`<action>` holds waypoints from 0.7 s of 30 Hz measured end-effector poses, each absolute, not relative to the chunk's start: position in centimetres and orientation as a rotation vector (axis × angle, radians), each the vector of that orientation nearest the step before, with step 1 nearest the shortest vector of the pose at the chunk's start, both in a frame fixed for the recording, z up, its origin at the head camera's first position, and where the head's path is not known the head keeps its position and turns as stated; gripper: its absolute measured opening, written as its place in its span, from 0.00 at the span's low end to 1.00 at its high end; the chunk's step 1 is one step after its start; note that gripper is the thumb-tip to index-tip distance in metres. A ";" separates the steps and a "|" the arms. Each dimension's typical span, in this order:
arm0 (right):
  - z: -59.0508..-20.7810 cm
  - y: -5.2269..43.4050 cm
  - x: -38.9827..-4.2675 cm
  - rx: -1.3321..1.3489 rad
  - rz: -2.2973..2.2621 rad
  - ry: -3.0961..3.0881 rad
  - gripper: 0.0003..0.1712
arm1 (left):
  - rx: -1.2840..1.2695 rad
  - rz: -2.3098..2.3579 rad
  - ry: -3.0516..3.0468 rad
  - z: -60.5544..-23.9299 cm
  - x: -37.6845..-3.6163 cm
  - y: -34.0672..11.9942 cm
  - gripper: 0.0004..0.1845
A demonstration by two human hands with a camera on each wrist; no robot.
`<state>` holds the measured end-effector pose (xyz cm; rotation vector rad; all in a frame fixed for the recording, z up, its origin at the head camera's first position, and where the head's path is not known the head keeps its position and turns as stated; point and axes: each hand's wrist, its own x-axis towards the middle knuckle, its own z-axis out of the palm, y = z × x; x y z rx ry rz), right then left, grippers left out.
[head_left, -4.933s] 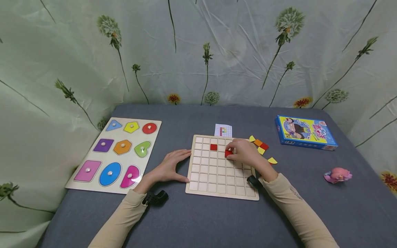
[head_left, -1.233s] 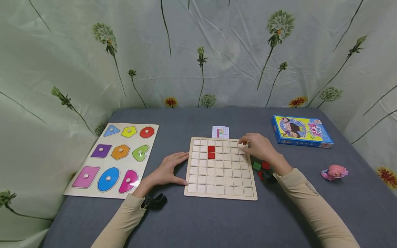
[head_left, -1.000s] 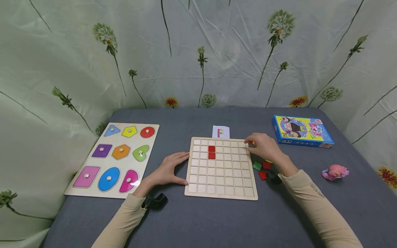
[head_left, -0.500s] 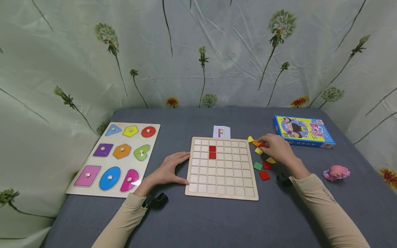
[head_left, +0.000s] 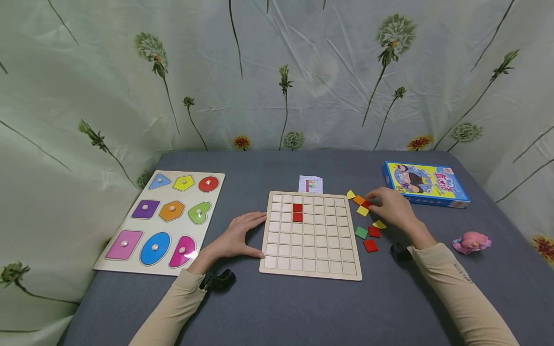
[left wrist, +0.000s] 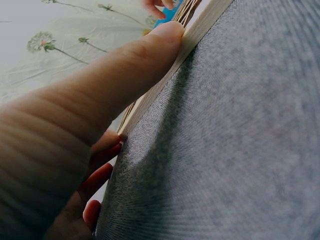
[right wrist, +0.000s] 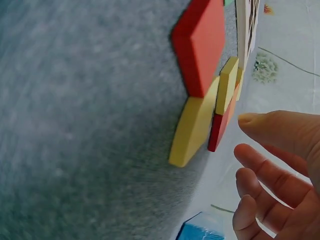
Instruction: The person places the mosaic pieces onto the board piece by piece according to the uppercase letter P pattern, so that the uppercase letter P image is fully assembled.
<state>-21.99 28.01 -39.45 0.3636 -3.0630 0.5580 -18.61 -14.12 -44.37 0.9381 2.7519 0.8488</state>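
Nearest, the left hand (head_left: 237, 236) lies flat on the grey cloth-covered table (head_left: 277, 307), fingers straight, thumb and fingertips pressed against the left edge of the pale wooden grid board (head_left: 309, 262), just as it lay in the earlier frames. On that board two red square tiles (head_left: 297, 212) sit one above the other in the third column, unchanged from a second ago, though nearly five seconds back only one was seated and the right hand was over the grid with the second. Since then the right hand (head_left: 391, 207) has left the board and moved out to the loose wooden tiles at its right side; its fingers are relaxed and only slightly bent, the tips touching a small red tile (head_left: 367, 204) without clearly gripping it. Beside the board I count seven loose pieces: three red, three yellow (head_left: 362, 211) with at least one rounded, one orange (head_left: 358, 200) and one green square (head_left: 361, 232). Farther off lie one small printed pattern card (head_left: 310, 184), one blue game box (head_left: 425, 184), one pink toy (head_left: 471, 243), and one white shape-puzzle board (head_left: 161, 218) holding nine coloured knobbed shapes.
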 end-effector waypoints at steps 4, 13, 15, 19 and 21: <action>-39.7 28.2 -22.2 0.348 0.572 -3.082 0.15 | 0.934 0.844 2.751 -44.4 -18.6 -14.1 0.51; -40.3 28.6 -22.6 0.361 0.600 -3.089 0.16 | 0.944 0.847 2.756 -44.5 -18.7 -14.1 0.52; -40.4 28.7 -22.7 0.357 0.599 -3.092 0.16 | 0.946 0.847 2.757 -44.5 -18.7 -14.1 0.52; -40.4 29.0 -22.8 0.330 0.600 -3.115 0.17 | 0.952 0.848 2.755 -44.4 -18.6 -14.1 0.52; -40.3 29.1 -22.9 0.312 0.609 -3.132 0.17 | 0.959 0.852 2.755 -44.3 -18.6 -14.1 0.52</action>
